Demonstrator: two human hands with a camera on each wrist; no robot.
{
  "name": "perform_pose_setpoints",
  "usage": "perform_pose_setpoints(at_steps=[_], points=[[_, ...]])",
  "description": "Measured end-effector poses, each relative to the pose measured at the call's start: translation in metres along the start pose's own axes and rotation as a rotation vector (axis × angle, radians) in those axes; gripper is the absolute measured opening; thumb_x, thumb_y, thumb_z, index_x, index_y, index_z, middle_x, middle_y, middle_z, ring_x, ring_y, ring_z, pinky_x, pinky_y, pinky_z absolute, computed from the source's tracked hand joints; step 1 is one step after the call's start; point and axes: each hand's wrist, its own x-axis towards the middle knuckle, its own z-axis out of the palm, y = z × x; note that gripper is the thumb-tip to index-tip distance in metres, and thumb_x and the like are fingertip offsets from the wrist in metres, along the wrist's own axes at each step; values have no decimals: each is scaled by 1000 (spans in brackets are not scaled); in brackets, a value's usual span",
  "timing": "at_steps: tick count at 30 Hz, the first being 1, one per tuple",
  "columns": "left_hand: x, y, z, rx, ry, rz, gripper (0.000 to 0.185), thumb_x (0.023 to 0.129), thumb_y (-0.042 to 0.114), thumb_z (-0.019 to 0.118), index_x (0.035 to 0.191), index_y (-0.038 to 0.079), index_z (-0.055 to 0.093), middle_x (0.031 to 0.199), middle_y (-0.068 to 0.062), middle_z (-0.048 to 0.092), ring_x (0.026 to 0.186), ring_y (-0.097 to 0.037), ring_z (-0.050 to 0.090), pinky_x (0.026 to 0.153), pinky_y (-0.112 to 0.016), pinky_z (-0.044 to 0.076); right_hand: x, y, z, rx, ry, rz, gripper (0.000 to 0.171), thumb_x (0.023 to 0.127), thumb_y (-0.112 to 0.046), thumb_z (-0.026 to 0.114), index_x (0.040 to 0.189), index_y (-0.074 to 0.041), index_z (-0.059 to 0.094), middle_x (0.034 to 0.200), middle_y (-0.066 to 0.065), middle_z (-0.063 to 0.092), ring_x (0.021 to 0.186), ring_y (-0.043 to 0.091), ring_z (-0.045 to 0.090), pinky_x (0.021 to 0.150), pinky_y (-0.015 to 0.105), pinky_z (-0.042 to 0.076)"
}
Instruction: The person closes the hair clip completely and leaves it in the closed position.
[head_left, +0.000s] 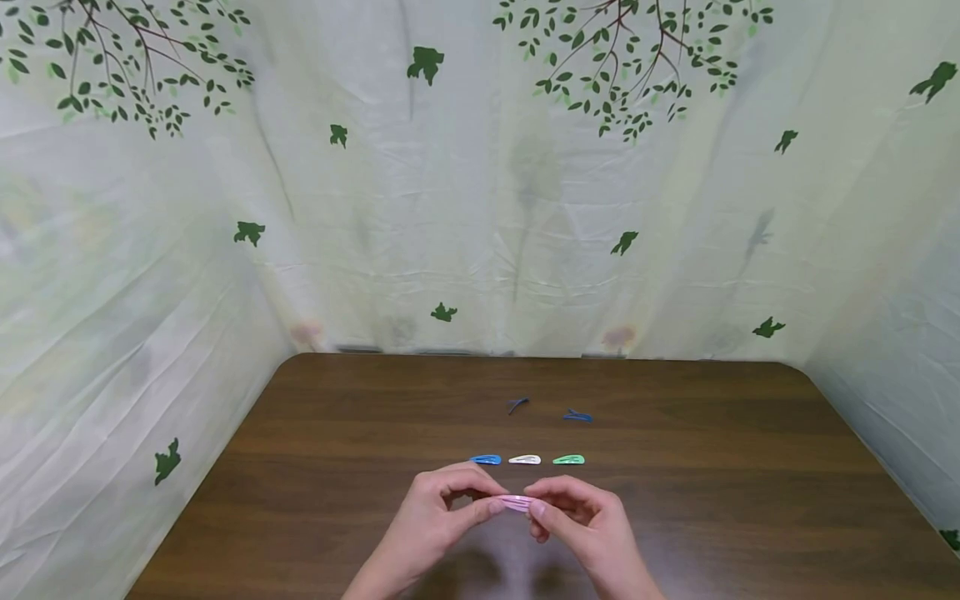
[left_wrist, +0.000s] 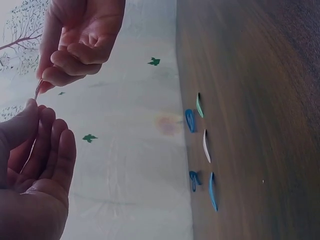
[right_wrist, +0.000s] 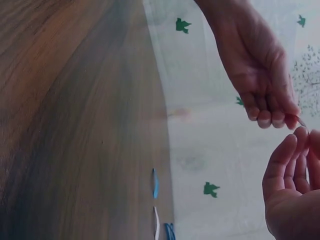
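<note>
Both hands share a pink snap hair clip [head_left: 516,502], raised above the near part of the table. My left hand [head_left: 442,512] pinches one end of it between thumb and forefinger. At the other end, my right hand [head_left: 585,521] pinches it the same way, its other fingers curled in. The wrist views show the clip edge-on as a thin sliver between the fingertips. Just beyond the hands lie a blue snap clip [head_left: 487,459], a white snap clip [head_left: 525,459] and a green snap clip [head_left: 568,459] in a row.
Farther back on the brown wooden table [head_left: 675,433] lie two dark blue clips, one on the left [head_left: 517,405] and one on the right [head_left: 577,416]. A pale curtain [head_left: 480,225] with leaf prints hangs behind the table and along both sides.
</note>
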Motion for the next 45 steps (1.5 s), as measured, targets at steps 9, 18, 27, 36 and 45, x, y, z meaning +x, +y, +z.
perform_pose_setpoints(at_steps=[9, 18, 27, 36, 45], points=[[-2, -4, 1, 76, 18, 50, 10, 87, 11, 75, 95, 17, 76, 89, -1, 71, 82, -13, 64, 72, -26, 52, 1, 3, -1, -154, 25, -91, 20, 85, -2, 76, 104, -2, 71, 89, 9, 69, 77, 15, 66, 70, 29, 57], [-2, -10, -1, 144, 12, 97, 12, 86, 11, 75, 95, 19, 76, 88, 5, 70, 81, -9, 63, 70, -25, 51, 1, 6, 1, -371, 65, -124, 16, 84, -13, 79, 99, -16, 73, 84, -4, 70, 74, 16, 66, 69, 29, 55], [-2, -12, -13, 189, -124, 23, 6, 89, 17, 73, 95, 17, 75, 90, 6, 69, 83, -6, 64, 74, -26, 54, 5, 12, 2, -440, 42, -125, 15, 84, -14, 79, 98, -17, 73, 84, -7, 70, 73, 12, 65, 69, 27, 55], [-1, -17, -25, 264, -135, -109, 5, 89, 19, 73, 94, 20, 76, 87, 12, 68, 81, -6, 62, 75, -27, 54, 21, 21, 3, -490, -31, 18, 12, 86, -28, 77, 96, -24, 74, 83, -9, 70, 73, 12, 65, 65, 27, 54], [0, -30, -32, 253, -69, -226, 8, 86, 15, 77, 90, 21, 75, 84, 12, 68, 77, -9, 63, 73, -27, 54, 40, 30, 5, -514, -87, -14, 10, 85, -20, 79, 93, -22, 74, 80, -9, 67, 71, 10, 62, 64, 25, 53]])
